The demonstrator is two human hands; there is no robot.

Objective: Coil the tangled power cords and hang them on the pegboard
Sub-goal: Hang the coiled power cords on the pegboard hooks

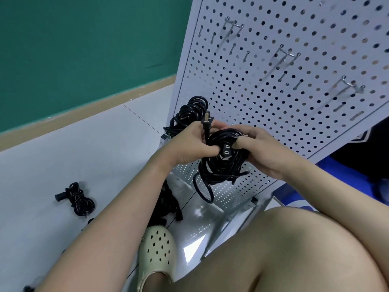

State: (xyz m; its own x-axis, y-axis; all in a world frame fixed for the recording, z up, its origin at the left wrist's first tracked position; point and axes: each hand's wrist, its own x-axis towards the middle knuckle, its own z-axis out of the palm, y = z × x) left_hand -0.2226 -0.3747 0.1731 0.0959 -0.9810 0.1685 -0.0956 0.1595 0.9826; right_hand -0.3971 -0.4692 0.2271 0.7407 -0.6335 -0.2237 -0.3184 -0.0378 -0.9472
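Both hands hold a black coiled power cord (221, 165) in front of the white pegboard (273, 91). My left hand (189, 142) grips the coil's left side, with the plug end (207, 121) sticking up above its fingers. My right hand (263, 150) grips the coil's right side, and its thumb presses by the socket connector (226, 149). A loose loop of cord hangs below the coil. Several bare metal hooks (286, 52) stick out of the pegboard.
Another black cord bundle (191, 110) lies by the pegboard's left edge. A small coiled cord (77, 199) lies on the grey floor at left. More cords (166, 205) lie behind my left forearm. A cream clog (156, 253) and my knee fill the foreground.
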